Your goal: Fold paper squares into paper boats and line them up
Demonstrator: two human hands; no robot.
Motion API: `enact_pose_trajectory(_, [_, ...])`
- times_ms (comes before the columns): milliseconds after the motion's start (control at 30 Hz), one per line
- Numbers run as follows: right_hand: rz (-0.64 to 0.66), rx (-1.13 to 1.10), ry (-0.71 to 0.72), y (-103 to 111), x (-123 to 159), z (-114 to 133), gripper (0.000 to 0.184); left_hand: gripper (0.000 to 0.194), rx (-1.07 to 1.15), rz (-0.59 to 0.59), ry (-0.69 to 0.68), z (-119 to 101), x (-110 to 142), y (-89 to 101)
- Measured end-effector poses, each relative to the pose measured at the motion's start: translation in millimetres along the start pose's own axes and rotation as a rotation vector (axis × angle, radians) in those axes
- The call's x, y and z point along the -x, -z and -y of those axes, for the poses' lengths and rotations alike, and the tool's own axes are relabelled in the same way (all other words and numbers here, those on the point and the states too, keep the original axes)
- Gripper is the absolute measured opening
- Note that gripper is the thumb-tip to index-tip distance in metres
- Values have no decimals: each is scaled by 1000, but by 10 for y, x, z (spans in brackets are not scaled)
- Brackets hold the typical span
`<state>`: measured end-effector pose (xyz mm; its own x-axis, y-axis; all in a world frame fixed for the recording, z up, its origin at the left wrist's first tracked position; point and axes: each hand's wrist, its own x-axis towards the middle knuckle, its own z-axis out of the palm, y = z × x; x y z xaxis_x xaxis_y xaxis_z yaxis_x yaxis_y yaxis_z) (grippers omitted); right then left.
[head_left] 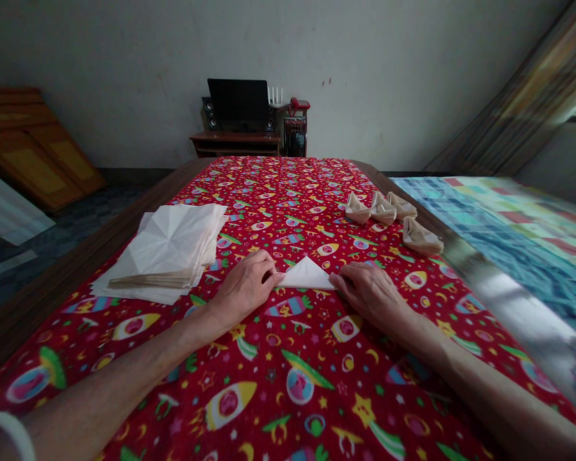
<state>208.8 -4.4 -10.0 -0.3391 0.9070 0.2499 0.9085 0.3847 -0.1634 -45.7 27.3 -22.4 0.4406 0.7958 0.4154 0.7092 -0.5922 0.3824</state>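
A white sheet of paper (307, 274), folded into a low triangle with a straight band along its near edge, lies on the red patterned cloth (269, 358). My left hand (253, 276) pinches its left corner between thumb and curled fingers. At the opposite corner, my right hand (367, 285) grips the paper the same way. Left of my left hand rests a stack of creased white paper sheets (166, 246), with some folded ones at its near side. Several folded paper boats (383, 208) stand beyond my right hand, near the table's right edge.
The table's brown wooden edge (139, 211) shows along the left. Beyond the far end are a black monitor (239, 102), speakers and a red telephone (300, 104). To the right lies a bed with a patchwork cover (499, 224); a wooden cabinet (38, 144) stands at left.
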Motion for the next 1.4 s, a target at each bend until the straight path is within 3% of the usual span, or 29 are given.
enact_pose_trajectory(167, [46,53,-14,16,-27,11,33,24,-12,11,26,2,-11,1])
enact_pose_trajectory(267, [36,58,-5,3,-33,0,33,10,-23,-29,40,-26,-16,17])
enact_pose_trajectory(300, [32,55,-4,1,-33,-3,33,16,-43,-45,21,-49,-16,27])
enact_pose_trajectory(400, [12,36,-1,0,-33,-1,32,24,-159,-32,-163,-153,-15,51])
enact_pose_trajectory(533, [-10,1,2,9,-36,12,31,29,-251,123,-439,-321,19,8])
enact_pose_trajectory(700, [-5,7,38,-15,-32,-11,33,52,-208,291,-350,-463,113,-72])
enact_pose_trajectory(833, [-67,-21,72,-55,-17,-59,28,53,-141,388,-315,-498,151,-56])
enact_pose_trajectory(933, [-164,-9,74,-34,-6,-29,16,53,-142,399,-294,-502,148,-44])
enact_pose_trajectory(1000, [-217,43,128,9,15,42,19,52,-145,397,-296,-504,142,-47])
enact_pose_trajectory(1167, [-122,-41,500,50,138,205,32,49,-135,390,-304,-512,133,-41])
enact_pose_trajectory(1400, [-100,-138,507,-19,288,63,42,46,-204,376,-299,-431,201,67])
